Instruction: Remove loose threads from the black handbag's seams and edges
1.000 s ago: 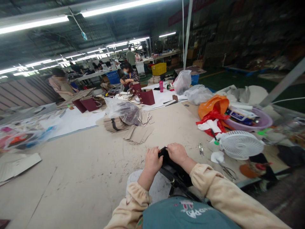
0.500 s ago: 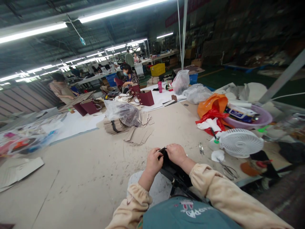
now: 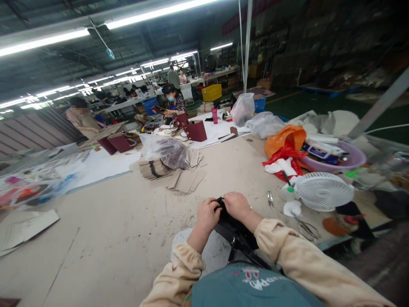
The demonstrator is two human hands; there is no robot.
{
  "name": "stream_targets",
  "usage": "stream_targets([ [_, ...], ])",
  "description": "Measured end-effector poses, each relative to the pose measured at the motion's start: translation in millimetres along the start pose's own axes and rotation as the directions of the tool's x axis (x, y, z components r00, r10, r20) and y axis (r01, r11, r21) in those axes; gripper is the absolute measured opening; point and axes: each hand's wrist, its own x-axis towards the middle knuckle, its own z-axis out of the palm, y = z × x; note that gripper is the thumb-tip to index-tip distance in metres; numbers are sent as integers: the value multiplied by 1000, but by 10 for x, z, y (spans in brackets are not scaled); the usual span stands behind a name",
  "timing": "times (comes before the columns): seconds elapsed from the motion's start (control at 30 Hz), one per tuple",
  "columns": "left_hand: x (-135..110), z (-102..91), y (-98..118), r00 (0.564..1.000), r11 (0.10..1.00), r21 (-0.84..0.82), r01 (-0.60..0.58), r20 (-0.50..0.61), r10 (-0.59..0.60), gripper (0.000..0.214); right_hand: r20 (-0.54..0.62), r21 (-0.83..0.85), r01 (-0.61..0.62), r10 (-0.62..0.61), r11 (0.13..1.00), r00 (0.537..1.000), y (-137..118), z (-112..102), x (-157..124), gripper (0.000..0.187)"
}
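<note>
A black handbag with gold-coloured metal fittings lies close against my body at the table's near edge. Its far end is pinched between my two hands. My left hand has thumb and fingers closed on the bag's left edge. Gripping the opposite edge is my right hand, its fingers curled over the top. The bag's opening shows dark between them, and my forearms and apron hide part of the bag. To the right of my right hand, apart from it, lie small thread snips.
A white fan, scissors and a lilac basin crowd the right side. Stacked beige pieces lie ahead under a clear plastic bag. Burgundy bags stand farther off near a co-worker.
My left fingers and thumb have shifted slightly at the bag's edge; my right hand is almost still. The co-worker across the table has lowered a burgundy piece.
</note>
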Motion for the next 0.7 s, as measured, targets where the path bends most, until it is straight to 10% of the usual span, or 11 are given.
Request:
stream_targets([
  [0.33, 11, 4, -41, 998, 998, -12, -54, 33, 54, 9, 1, -5, 4, -4, 1000, 1000, 3, 6, -1, 26],
  [0.7, -52, 97, -85, 986, 979, -205, -13, -167, -22, 13, -10, -10, 15, -15, 1000, 1000, 8, 9, -13, 27],
])
